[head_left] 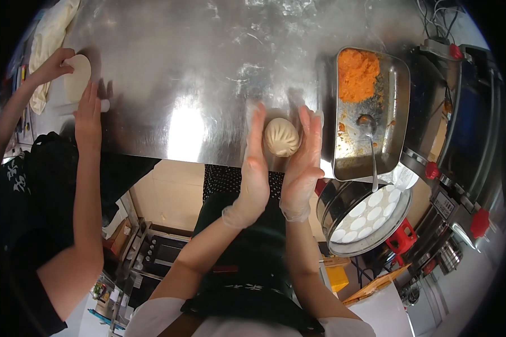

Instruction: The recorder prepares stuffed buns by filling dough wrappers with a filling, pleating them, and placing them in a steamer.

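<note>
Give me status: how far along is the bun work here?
Done: one pleated bun is filled and closed. In hand: left hand and right hand, both gloved, cup it on the steel table. Left: orange filling remains in the metal tray, and the steamer beside it shows only white liners.

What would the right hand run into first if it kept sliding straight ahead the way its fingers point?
Probably nothing soon: the right hand points up across the bare steel table. The bun lies beside its palm and the metal tray off to its right.
</note>
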A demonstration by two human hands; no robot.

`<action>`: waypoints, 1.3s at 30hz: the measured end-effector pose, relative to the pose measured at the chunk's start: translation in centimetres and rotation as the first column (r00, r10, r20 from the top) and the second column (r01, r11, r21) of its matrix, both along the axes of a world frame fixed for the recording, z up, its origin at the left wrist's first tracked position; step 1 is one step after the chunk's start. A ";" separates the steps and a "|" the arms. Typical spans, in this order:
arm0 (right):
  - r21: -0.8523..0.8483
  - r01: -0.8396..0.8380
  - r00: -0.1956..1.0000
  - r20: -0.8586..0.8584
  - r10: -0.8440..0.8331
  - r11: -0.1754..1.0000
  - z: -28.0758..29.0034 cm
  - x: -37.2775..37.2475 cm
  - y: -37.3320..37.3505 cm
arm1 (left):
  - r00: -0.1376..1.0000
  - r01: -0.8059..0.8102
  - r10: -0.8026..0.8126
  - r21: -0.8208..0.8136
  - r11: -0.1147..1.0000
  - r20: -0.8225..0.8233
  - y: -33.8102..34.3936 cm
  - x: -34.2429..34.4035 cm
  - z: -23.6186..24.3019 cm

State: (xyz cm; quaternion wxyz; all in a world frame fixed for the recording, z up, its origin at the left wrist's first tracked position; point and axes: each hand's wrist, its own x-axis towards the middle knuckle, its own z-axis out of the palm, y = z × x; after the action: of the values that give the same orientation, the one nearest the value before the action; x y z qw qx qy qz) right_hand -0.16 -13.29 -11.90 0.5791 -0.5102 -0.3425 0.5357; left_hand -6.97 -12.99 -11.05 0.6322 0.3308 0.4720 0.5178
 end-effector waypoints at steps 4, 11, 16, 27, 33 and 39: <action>-0.025 0.062 0.996 0.070 -0.060 0.998 1.2 -0.8 1.1 | 0.984 0.174 -0.175 -0.036 0.984 -0.042 -0.8 -0.3 -1.0; -0.161 0.002 0.984 0.177 0.027 0.987 -0.1 -0.8 -0.8 | 0.979 0.182 -0.186 -0.056 0.982 -0.080 0.0 -0.3 -1.4; -0.060 -0.013 0.968 0.250 0.027 0.998 0.1 0.9 0.7 | 0.995 -0.076 0.075 0.011 0.997 0.069 -0.2 0.4 -0.5; -0.020 -0.140 0.982 0.122 0.141 0.990 0.8 1.7 -0.4 | 0.995 0.100 -0.100 -0.038 0.994 -0.022 -0.7 0.2 -1.2; -0.069 0.075 0.987 0.150 -0.064 0.995 -0.7 0.5 -0.8 | 0.998 -0.040 0.041 -0.010 0.999 0.048 -0.1 0.1 0.5; -0.012 0.083 0.988 0.135 -0.080 0.996 0.3 0.5 -0.6 | 1.000 -0.023 0.023 -0.027 0.999 -0.001 -0.9 0.8 1.1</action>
State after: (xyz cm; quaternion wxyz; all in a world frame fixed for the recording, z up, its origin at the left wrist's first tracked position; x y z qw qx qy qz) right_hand 0.39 -13.87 -11.62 0.5715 -0.5640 -0.3549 0.4789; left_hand -6.20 -13.89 -9.95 0.6304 0.3170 0.4829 0.5186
